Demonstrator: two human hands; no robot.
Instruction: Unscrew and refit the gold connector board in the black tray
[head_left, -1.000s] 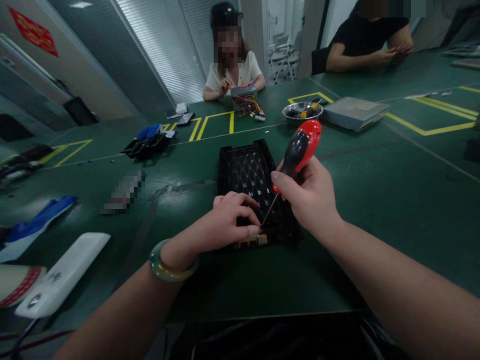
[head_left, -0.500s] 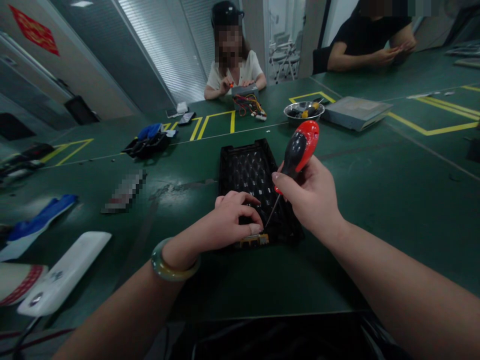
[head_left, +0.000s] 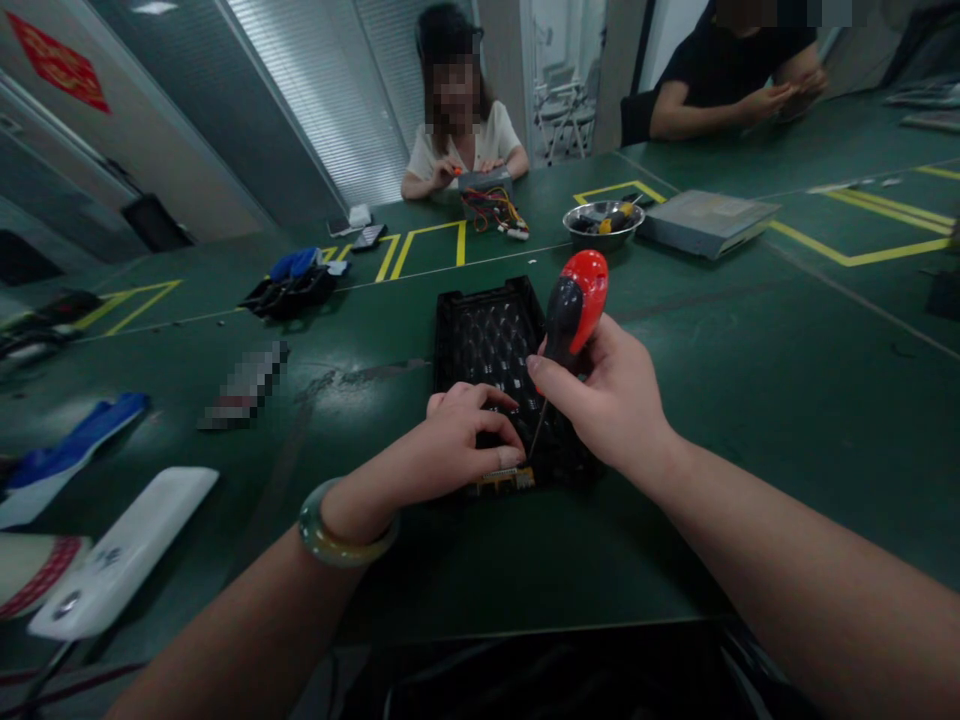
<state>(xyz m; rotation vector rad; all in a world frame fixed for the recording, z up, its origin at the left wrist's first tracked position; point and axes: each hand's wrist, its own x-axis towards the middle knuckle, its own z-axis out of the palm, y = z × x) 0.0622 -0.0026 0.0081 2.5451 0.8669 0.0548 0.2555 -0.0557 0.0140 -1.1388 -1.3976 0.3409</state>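
A black plastic casing [head_left: 491, 330] with a patterned inside lies on the table before me. At its near end sits a small yellowish circuit board [head_left: 517, 480]. My right hand [head_left: 619, 400] grips a red and black screwdriver [head_left: 576, 305], its handle tilted up and its thin shaft pointing down to the casing near the board. My left hand [head_left: 461, 440], a bangle on its wrist, rests over the casing's near left part. Its thumb and index finger come together beside the screwdriver's tip; what they pinch, if anything, is hidden.
On the left lie a white power strip [head_left: 131, 550], a blue and white glove [head_left: 82, 445] and a black tray [head_left: 289, 290]. Farther off stand a metal bowl [head_left: 604, 225] of tools and a grey flat box [head_left: 709, 222]. Two people sit across the green table [head_left: 720, 330].
The screwdriver's handle has swung left and slightly down, to a more upright angle, and my right hand has shifted left with it. My left hand stays at the board.
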